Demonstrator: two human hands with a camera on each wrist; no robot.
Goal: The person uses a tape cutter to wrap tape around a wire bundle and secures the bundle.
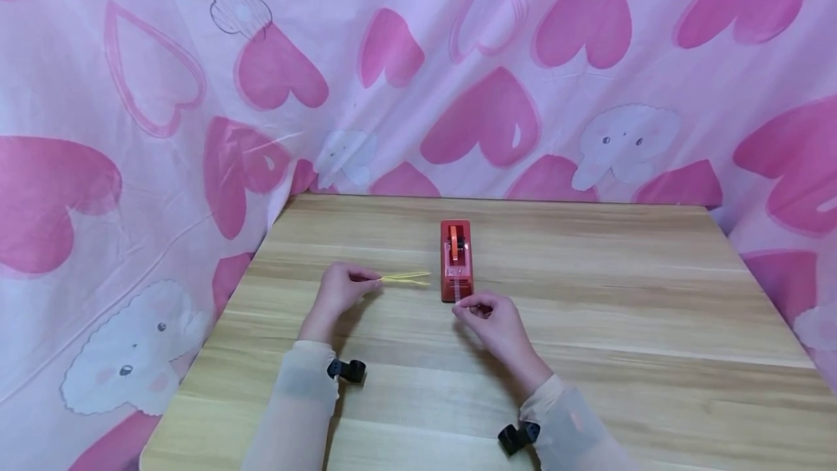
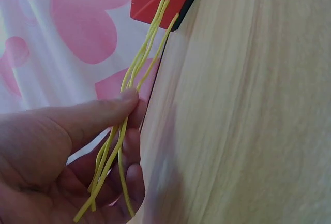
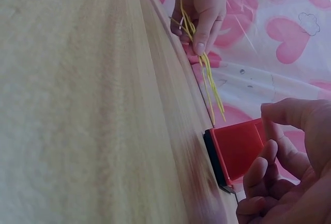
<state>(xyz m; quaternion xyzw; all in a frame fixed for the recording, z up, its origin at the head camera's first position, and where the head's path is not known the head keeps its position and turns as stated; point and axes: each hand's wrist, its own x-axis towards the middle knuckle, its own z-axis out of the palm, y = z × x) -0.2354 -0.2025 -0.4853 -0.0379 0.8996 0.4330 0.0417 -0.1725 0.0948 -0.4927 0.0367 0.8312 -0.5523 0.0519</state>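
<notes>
Between thumb and fingers, my left hand [image 1: 341, 289] pinches a small bunch of thin yellow strings [image 1: 407, 279]. In the left wrist view the strings [image 2: 109, 154] cross the fingers, with loose ends out on both sides. Just right of their tips stands a red tape dispenser [image 1: 447, 271] with an orange roll core [image 1: 455, 244]. A short strip of clear tape [image 1: 457, 292] runs off its near end. My right hand [image 1: 495, 320] pinches the end of this strip at the dispenser's front edge. From the right wrist, the dispenser [image 3: 235, 149] sits partly behind the curled fingers.
Everything stands on a wood-grain table [image 1: 621, 296]. A pink curtain [image 1: 405, 122] with hearts hangs behind the table and along its sides. Each sleeve carries a small black wrist camera, one on the left [image 1: 349, 370] and one on the right [image 1: 518, 438].
</notes>
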